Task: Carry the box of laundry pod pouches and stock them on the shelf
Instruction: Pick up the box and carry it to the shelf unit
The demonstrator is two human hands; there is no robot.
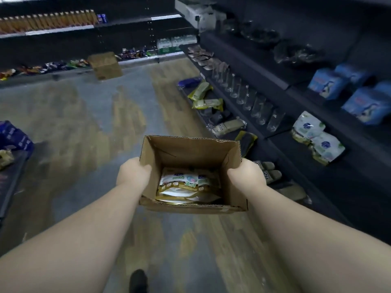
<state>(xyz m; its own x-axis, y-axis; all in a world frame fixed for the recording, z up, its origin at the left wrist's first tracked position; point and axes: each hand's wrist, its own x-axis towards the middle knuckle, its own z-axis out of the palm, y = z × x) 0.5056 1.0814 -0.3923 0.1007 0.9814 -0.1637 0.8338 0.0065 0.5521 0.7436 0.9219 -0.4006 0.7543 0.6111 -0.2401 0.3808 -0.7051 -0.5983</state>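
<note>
An open brown cardboard box [186, 151] is held out in front of me above the aisle floor. Inside it lie several white and gold laundry pod pouches [186, 183], stacked flat at the bottom. My left hand [132, 172] grips the box's left wall, fingers curled over the rim. My right hand [246, 173] grips the right wall the same way. The dark shelving unit [281, 144] runs along my right side, with white and gold pouches [317, 138] lying on one of its shelves.
The right shelves hold blue packs [359, 96], clear glasses [249, 98], and green and beige packets [206, 97]. A closed cardboard box [105, 65] stands on the floor ahead by snack shelves. A blue crate [14, 136] sits at left. My shoe [138, 281] shows below.
</note>
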